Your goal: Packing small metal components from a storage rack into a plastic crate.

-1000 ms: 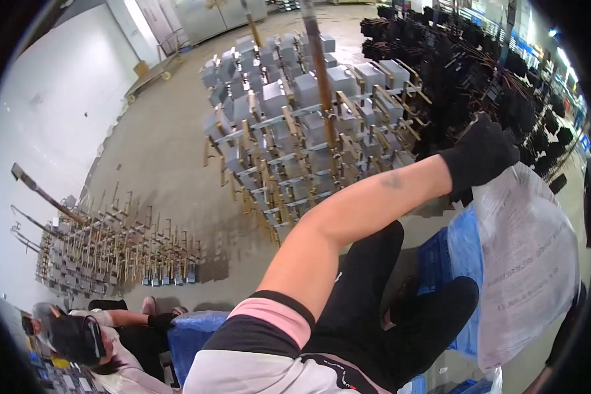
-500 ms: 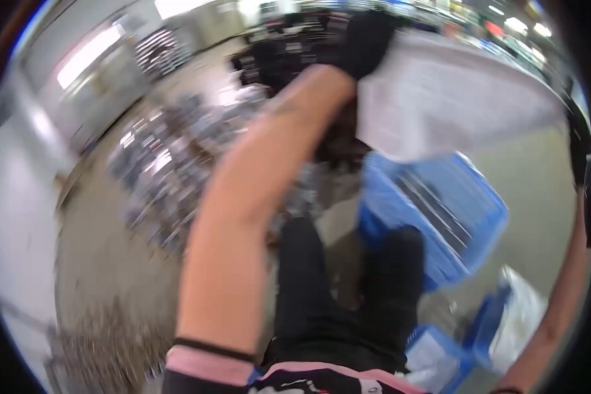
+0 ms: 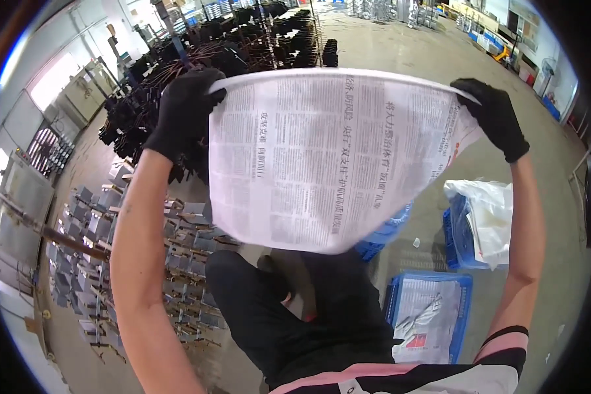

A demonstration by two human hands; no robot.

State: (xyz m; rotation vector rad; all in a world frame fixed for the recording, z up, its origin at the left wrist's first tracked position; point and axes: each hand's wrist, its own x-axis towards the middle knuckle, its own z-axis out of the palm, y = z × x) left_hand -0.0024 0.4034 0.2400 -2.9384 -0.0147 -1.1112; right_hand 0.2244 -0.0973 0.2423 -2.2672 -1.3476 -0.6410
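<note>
A wide sheet of newspaper (image 3: 308, 157) hangs spread out in front of me, its upper edge drawn between both hands. In a black glove, my left hand (image 3: 187, 108) pinches the upper left corner. My right hand (image 3: 496, 115), gloved in black too, grips the upper right corner. Below the sheet, its lower edge bows over my knees and covers most of a blue crate (image 3: 371, 249).
Near right, a low blue crate (image 3: 463, 295) holds paper and a white twisted item. Beyond it stands a blue bin (image 3: 448, 236) with a white bag (image 3: 486, 210). Grey metal parts (image 3: 197, 262) hang in rows at left; black parts (image 3: 289, 46) crowd the far left.
My view has swung, bringing the newspaper to the centre. Both hands now hold it stretched squarely before me; earlier it slanted off to the right and was blurred.
</note>
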